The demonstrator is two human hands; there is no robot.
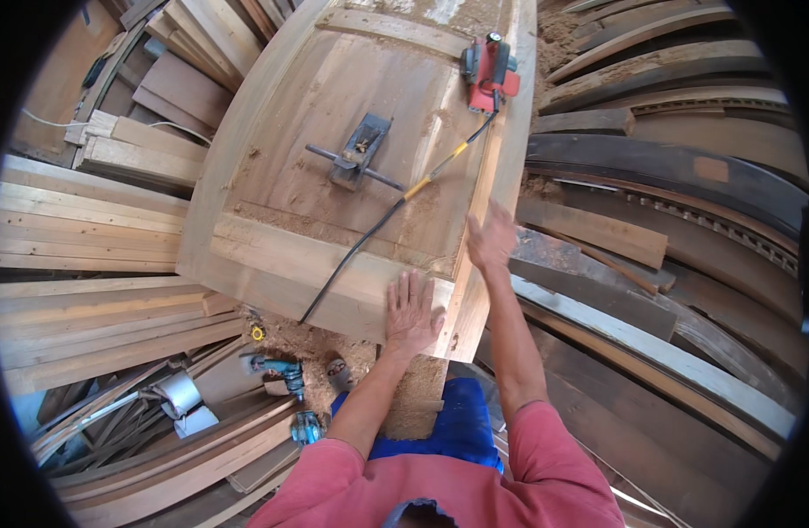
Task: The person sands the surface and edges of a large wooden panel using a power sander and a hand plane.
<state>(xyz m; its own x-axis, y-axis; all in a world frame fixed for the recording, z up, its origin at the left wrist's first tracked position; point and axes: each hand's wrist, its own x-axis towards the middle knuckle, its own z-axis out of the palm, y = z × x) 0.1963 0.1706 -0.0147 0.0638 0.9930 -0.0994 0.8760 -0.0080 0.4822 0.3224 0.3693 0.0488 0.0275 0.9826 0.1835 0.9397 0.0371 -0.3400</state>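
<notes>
A wooden panelled door (308, 260) lies flat before me, strewn with shavings. My left hand (411, 314) rests palm down on its near rail, fingers spread, holding nothing. Along the door's right edge is my right hand (492, 238), slightly blurred, its fingers stretched out and nothing in them; whether it touches the wood I cannot tell. A red electric planer (491, 75) stands on the far right part of the door. Its black cord (360, 242), with yellow bands, runs across the panel to the near edge. Left of the cord sits a dark hand plane (362, 154) with a crossbar handle.
Stacked boards (88, 229) line the left side, and long planks (651, 308) crowd the right. On the floor at the lower left lie a teal power drill (286, 374), a second teal tool (306, 429) and a yellow ring (257, 333). Sawdust (312, 341) covers the ground there.
</notes>
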